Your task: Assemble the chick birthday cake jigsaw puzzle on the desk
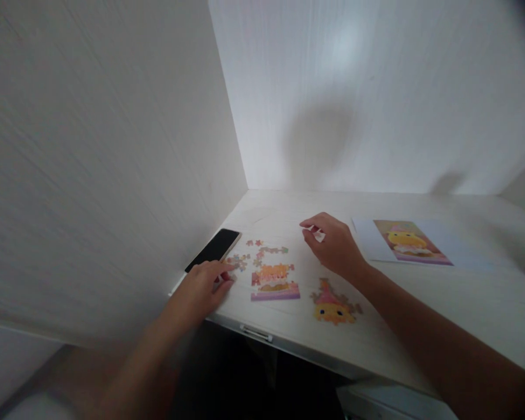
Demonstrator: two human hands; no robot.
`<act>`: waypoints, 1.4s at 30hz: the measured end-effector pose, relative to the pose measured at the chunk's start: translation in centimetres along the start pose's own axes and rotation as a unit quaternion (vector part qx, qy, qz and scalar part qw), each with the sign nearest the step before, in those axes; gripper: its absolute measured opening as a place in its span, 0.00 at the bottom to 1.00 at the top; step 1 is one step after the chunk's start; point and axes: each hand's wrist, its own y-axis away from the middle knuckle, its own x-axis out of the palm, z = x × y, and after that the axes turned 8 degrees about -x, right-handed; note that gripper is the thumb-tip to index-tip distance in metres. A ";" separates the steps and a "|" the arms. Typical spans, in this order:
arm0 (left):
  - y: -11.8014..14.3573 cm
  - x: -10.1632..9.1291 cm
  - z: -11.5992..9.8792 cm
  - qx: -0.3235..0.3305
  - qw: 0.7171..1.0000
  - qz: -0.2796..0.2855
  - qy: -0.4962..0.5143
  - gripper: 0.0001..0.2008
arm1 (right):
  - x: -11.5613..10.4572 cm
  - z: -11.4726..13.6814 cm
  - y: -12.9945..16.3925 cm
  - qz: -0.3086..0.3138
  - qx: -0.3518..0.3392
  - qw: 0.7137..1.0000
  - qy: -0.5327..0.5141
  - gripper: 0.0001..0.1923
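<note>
Head view shows a small pale puzzle piece (318, 234) pinched between the thumb and fingertips of the right hand (332, 246), which is curled nearly closed around it and held just above the white surface (441, 303), a little right of the middle. The left hand (205, 286) lies flat and loosely open near the front left edge, its fingertips resting on or just beside a scatter of loose pieces (240, 261); whether it has hold of any of them cannot be told.

Between the two hands sits a joined block of puzzle (275, 282), orange and pink with a purple strip along its lower edge. A thin joined strip (273, 251) lies just behind it, with a few single bits near that. Nearer the front edge, under the right forearm, lies another joined part (332, 303) showing a yellow figure in a pink hat.

A dark phone (214, 248) lies face up by the left wall, just behind the left hand. A printed picture sheet (409, 241) with the same yellow figure lies well to the right.
</note>
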 end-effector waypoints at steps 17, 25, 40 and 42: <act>-10.9 2.3 -2.2 0.084 0.996 0.005 -0.007 0.11 | -0.8 -6.1 -0.3 -0.100 0.100 0.988 0.067 0.13; -11.8 2.2 -2.0 0.062 0.996 0.031 0.057 0.12 | -0.3 -5.1 -0.4 -0.082 0.081 0.992 0.049 0.13; -7.0 1.5 -0.9 0.024 0.952 0.139 0.271 0.11 | 0.4 3.4 1.0 0.257 -0.160 0.951 -0.061 0.15; -6.7 1.6 -1.0 0.024 0.951 0.146 0.273 0.11 | 0.6 4.2 1.3 0.283 -0.167 0.942 -0.062 0.21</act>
